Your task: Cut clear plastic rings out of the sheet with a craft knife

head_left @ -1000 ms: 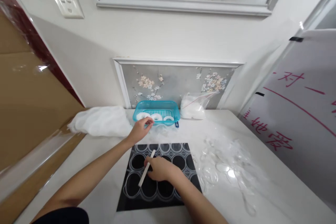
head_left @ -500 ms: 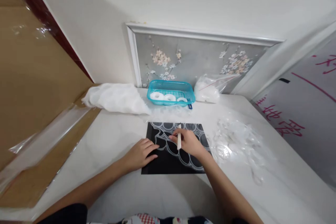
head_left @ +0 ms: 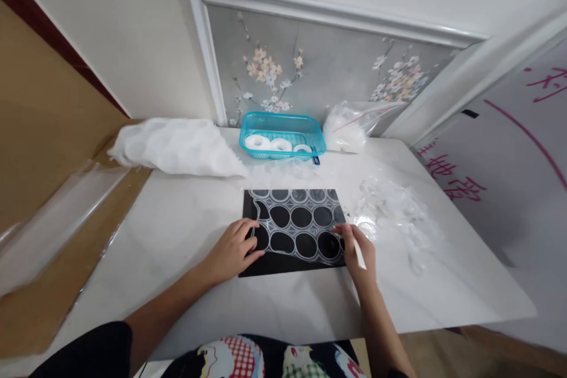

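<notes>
A clear plastic sheet [head_left: 290, 230] printed with rows of white-ringed ovals lies over a black board [head_left: 283, 266] on the table. My left hand [head_left: 237, 248] rests at the left edge of the sheet, fingers apart and slightly bent, the tips touching it. At the sheet's right edge is my right hand [head_left: 359, 251], closed around a slim white pen-like tool [head_left: 359, 255]. The tool slants across the palm, and its working tip is hidden. The right thumb and fingertips touch the sheet's right side; whether they pinch it I cannot tell.
A blue plastic basket [head_left: 283, 121] holding white rings stands at the back. White bubbly wrap [head_left: 177, 147] lies left of it, and a clear bag of white material [head_left: 348, 129] right. Clear plastic scraps [head_left: 394, 207] spread at the right. Cardboard [head_left: 57, 201] borders the left.
My right hand has moved from the middle of the sheet to its right edge, with the white tool now tilted back. The sheet lies flatter, its ovals less bunched. The camera view has shifted.
</notes>
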A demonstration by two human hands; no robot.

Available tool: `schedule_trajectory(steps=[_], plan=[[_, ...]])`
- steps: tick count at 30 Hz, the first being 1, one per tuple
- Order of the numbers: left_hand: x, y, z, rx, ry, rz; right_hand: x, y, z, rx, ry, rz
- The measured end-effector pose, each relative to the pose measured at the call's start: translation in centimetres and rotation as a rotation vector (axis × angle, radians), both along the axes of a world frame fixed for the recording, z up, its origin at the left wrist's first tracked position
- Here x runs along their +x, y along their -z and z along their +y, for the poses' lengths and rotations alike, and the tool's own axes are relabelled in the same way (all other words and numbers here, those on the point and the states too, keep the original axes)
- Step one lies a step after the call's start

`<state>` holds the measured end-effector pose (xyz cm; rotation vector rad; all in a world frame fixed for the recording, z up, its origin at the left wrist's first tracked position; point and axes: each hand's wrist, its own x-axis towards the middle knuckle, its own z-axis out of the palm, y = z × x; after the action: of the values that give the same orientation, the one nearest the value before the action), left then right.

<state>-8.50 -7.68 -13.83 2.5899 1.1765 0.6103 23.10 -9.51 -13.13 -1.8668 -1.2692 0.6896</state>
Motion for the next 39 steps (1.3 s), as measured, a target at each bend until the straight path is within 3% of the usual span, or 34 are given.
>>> schedule_trajectory(steps=[3, 6, 11, 16, 18, 22, 27, 31, 39], plan=[[-0.2, -0.8, 0.2, 0.029, 0.151, -0.024, 1.6, 1.1, -0.8, 0.003, 0.006, -0.201], [-0.4, -1.3, 0.4, 0.073, 0.286, 0.004, 3.3, 2.5, -2.0, 0.026, -0.082, -0.362], [-0.2, -1.1, 0.2, 0.064, 0.319, 0.0, 5.0, 3.5, -4.0, 0.175, -0.313, -0.628], [0.6, -0.8, -0.3, -0.007, 0.382, -0.04, 6.0, 3.2, -5.1, 0.25, -0.444, -0.69], [0.8, -0.8, -0.5, -0.02, 0.4, -0.054, 6.2, 3.1, -5.4, 0.279, -0.416, -0.651], [0.8, -1.1, -0.7, -0.063, 0.421, -0.134, 5.7, 3.0, -5.8, 0.378, -0.22, -0.596], [0.7, -1.8, -0.5, -0.389, 0.435, -0.252, 4.6, 2.4, -5.8, 0.55, -0.246, -0.611], [0.5, -2.0, -0.1, -0.683, 0.405, -0.274, 4.5, 1.9, -6.1, 0.585, -0.249, -0.662], [0.1, -2.2, 0.1, -0.942, 0.352, -0.346, 4.5, 2.0, -6.8, 0.636, -0.241, -0.639]])
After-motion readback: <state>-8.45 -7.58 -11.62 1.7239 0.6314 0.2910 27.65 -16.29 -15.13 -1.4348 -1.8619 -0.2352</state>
